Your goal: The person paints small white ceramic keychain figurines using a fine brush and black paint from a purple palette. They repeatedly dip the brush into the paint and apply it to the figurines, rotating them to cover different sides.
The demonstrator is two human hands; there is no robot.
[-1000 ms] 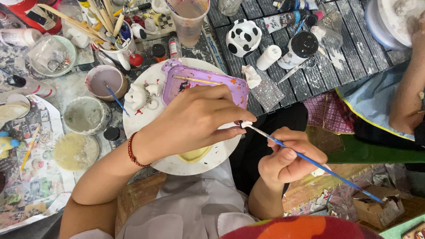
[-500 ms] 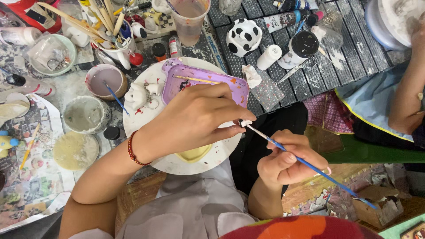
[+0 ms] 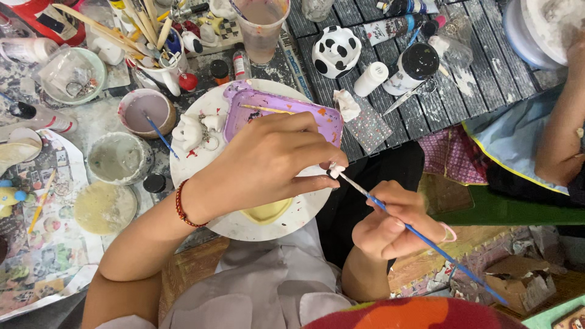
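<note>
My left hand [image 3: 268,161] reaches across a round white plate [image 3: 298,213] and pinches a small white figurine [image 3: 335,170] between its fingertips. A red bead bracelet circles that wrist. My right hand [image 3: 396,220] grips a thin blue-handled paintbrush [image 3: 420,237], whose tip touches the small figurine. On the plate lie a purple tray [image 3: 244,109], little white clay pieces [image 3: 194,129] and a yellow shape [image 3: 266,212].
Bowls [image 3: 120,157] of cloudy water, a pot of brushes [image 3: 149,36], a plastic cup [image 3: 263,24], paint bottles [image 3: 411,67] and a black-and-white spotted figurine [image 3: 337,50] crowd the table. Another person's arm [image 3: 560,134] rests at the right edge.
The paintbrush and my right hand have shifted slightly; my left hand stays in place holding the small figurine.
</note>
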